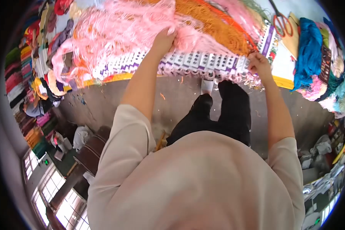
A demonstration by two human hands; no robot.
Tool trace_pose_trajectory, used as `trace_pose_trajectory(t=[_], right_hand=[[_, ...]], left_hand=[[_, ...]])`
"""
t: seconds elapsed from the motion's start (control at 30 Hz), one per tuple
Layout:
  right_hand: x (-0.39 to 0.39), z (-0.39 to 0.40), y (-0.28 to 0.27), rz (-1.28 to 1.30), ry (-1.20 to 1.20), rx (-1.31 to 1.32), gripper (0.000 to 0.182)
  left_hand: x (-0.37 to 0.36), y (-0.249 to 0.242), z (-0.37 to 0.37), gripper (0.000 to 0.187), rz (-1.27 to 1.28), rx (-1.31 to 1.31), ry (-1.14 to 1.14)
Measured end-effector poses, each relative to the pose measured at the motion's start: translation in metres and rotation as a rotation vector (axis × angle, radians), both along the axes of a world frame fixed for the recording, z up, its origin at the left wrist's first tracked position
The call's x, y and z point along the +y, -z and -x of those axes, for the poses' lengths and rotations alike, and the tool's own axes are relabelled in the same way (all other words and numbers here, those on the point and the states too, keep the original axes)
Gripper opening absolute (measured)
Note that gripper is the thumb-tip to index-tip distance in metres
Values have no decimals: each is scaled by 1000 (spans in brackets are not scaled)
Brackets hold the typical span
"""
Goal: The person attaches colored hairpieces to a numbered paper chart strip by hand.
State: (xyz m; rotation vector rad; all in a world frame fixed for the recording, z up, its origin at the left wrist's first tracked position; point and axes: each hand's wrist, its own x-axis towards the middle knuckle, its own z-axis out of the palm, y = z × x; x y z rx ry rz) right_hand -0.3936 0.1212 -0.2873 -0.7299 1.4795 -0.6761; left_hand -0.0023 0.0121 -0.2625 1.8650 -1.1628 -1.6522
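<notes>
Pale pink thread lies in a loose, tangled heap over the table's left and middle. My left hand is closed on a bunch of this thread, its fingertips partly buried in it. Below runs a row of white cards with dark round holes and purple ends, pink thread looped along their near edge. At the row's right end my right hand is closed in a pinch, beside the orange thread. What its fingers hold is hidden.
Scissors with red-orange handles lie at the back right. Right of them hangs a blue skein of thread. Stacks of coloured yarn line the left side. The table's yellow edge faces me, and a brown chair stands behind on the left.
</notes>
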Motion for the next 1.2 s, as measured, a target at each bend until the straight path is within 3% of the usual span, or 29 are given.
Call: trace_pose_trajectory(t=[0.03,0.1,0.13,0.2,0.3,0.63,0.9,1.2], right_hand=[[1,0,1,8,4,12,19],[0,0,4,-24,27,-12,21],[0,-1,0,-35,32,20,21],[0,-1,5,-18,13,42,21],[4,-2,10,61,15,101,21],[3,-4,15,78,44,78,20],[4,-2,15,62,44,53,20],[2,-5,14,43,58,95,22]], left_hand=[[-2,-3,-3,51,-60,143,-19],[-1,-5,-4,21,-21,171,0],[-3,-4,-8,19,-17,173,46],[-4,-5,-14,21,-4,242,103],[-12,32,-24,20,-5,280,98],[-11,2,-20,22,6,172,153],[-15,18,-25,24,-28,324,133],[-12,29,-23,29,53,244,155]])
